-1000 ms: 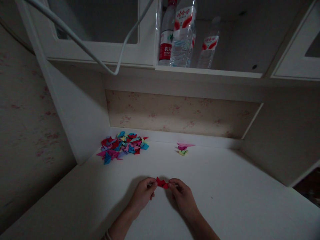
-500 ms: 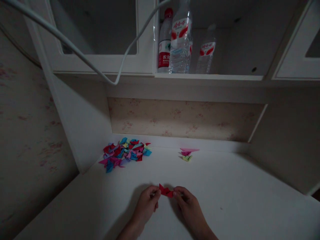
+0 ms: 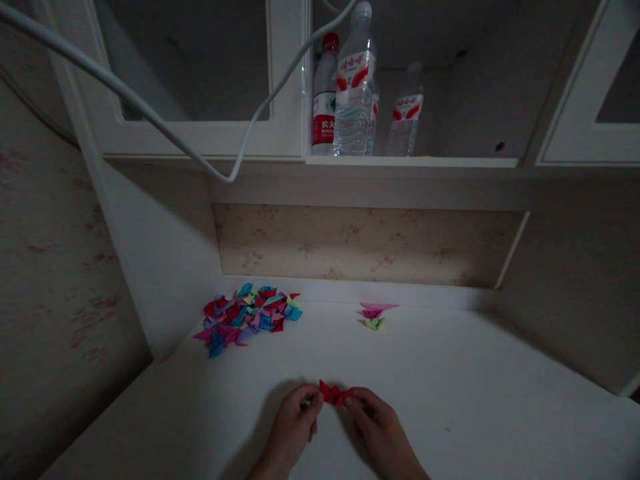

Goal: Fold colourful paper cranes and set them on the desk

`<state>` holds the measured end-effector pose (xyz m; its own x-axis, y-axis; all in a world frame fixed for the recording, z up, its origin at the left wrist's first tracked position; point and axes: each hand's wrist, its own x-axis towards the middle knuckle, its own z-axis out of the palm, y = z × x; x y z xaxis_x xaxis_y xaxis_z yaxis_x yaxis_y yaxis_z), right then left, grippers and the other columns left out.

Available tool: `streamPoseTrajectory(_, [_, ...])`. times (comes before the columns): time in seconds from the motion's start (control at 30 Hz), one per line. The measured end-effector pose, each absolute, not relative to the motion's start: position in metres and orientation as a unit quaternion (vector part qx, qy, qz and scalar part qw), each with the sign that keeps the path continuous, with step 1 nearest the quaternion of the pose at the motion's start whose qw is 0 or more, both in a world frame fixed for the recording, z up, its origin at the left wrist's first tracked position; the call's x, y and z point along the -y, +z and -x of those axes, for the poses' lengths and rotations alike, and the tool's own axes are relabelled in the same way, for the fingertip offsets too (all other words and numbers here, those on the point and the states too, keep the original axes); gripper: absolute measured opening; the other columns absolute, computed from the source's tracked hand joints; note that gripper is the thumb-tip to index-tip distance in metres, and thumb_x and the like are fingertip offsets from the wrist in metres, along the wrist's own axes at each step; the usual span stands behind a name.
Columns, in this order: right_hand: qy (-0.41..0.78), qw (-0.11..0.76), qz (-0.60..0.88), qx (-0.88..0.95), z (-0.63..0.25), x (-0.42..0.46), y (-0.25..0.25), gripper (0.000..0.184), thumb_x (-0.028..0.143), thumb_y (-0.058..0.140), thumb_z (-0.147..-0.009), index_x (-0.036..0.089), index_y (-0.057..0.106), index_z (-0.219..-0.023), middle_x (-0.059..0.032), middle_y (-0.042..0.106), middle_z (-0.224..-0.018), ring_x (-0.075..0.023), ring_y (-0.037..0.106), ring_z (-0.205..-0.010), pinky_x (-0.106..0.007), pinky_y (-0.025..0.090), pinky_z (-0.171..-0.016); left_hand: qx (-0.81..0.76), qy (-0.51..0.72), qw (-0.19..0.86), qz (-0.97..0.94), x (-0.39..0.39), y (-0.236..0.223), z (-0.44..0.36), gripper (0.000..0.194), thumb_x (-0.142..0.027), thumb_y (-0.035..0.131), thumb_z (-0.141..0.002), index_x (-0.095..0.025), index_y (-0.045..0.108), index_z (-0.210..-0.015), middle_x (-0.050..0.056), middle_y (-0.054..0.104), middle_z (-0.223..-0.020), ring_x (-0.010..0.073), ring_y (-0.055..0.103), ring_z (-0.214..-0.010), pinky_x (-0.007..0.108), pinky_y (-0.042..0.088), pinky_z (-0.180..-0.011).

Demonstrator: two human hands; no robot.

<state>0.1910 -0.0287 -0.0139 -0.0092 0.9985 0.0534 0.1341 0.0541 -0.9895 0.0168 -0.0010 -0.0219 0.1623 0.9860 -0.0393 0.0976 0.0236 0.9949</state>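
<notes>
A small red folded paper piece is held between my two hands, just above the white desk. My left hand pinches its left end between thumb and forefinger. At the other end, my right hand grips it the same way, fingertips partly covering the paper. One pointed tip sticks up near the left thumb. Beyond the hands, a heap of coloured folded papers in blue, red, pink, purple and yellow lies at the back left. Several pink and yellow-green folded papers lie at the back, right of centre.
Over the desk hangs a white cabinet with plastic bottles standing on its open shelf. A white cable droops across the cabinet front. Side panels bound the desk, and flowered wallpaper shows at the back.
My right fingers have shifted along the red paper, which now looks more bent at its right end. Both hands still pinch it. The whole view has tilted slightly upward.
</notes>
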Motion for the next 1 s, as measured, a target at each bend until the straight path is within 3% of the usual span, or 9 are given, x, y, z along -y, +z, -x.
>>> streamPoseTrajectory(0.27, [0.453,0.499,0.517,0.528,-0.213,-0.006,-0.011,0.044,0.059,0.061,-0.075,0.017,0.066,-0.086,0.0041,0.048,-0.048,-0.0106,0.038,-0.044,-0.023,0.025,-0.044,-0.489,0.441,0.527,-0.538,0.001,-0.023,-0.018,0.055,-0.067,0.056,-0.070,-0.014,0.059,-0.083,-0.003,0.050,-0.060,0.0066,0.038,-0.040,0.021,0.026,-0.038])
streamPoseTrajectory(0.5, [0.326,0.456,0.565,0.606,-0.277,-0.081,0.003,0.041,0.056,0.058,-0.074,0.018,0.069,-0.087,-0.0020,0.066,-0.068,-0.0175,0.060,-0.059,-0.026,0.043,-0.053,-0.480,0.420,0.534,-0.555,0.002,-0.022,-0.017,0.042,-0.056,0.057,-0.074,-0.015,0.058,-0.080,-0.004,0.047,-0.059,0.0070,0.040,-0.042,0.020,0.027,-0.039])
streamPoseTrajectory(0.67, [0.268,0.428,0.615,0.606,-0.305,-0.109,0.000,0.038,0.052,0.058,-0.072,0.020,0.072,-0.085,-0.0039,0.070,-0.072,-0.0214,0.064,-0.066,-0.029,0.046,-0.059,-0.490,0.404,0.540,-0.552,0.003,-0.022,-0.018,0.035,-0.050,0.057,-0.075,-0.015,0.059,-0.082,-0.003,0.050,-0.064,0.0069,0.040,-0.043,0.020,0.027,-0.040])
streamPoseTrajectory(0.87, [0.215,0.378,0.631,0.642,-0.325,-0.120,-0.018,0.032,0.047,0.055,-0.075,0.023,0.073,-0.087,-0.0055,0.074,-0.090,-0.0269,0.066,-0.086,-0.033,0.047,-0.076,-0.497,0.382,0.554,-0.548,0.005,-0.017,-0.018,0.031,-0.046,0.056,-0.076,-0.016,0.059,-0.082,-0.003,0.050,-0.065,0.0074,0.041,-0.046,0.020,0.027,-0.041])
streamPoseTrajectory(1.0, [0.203,0.375,0.638,0.641,-0.332,-0.125,-0.023,0.032,0.046,0.053,-0.075,0.024,0.073,-0.088,-0.0048,0.074,-0.091,-0.0262,0.066,-0.086,-0.032,0.048,-0.074,-0.500,0.372,0.550,-0.556,0.006,-0.012,-0.017,0.028,-0.044,0.055,-0.078,-0.016,0.061,-0.082,-0.004,0.049,-0.061,0.0084,0.042,-0.048,0.021,0.031,-0.046])
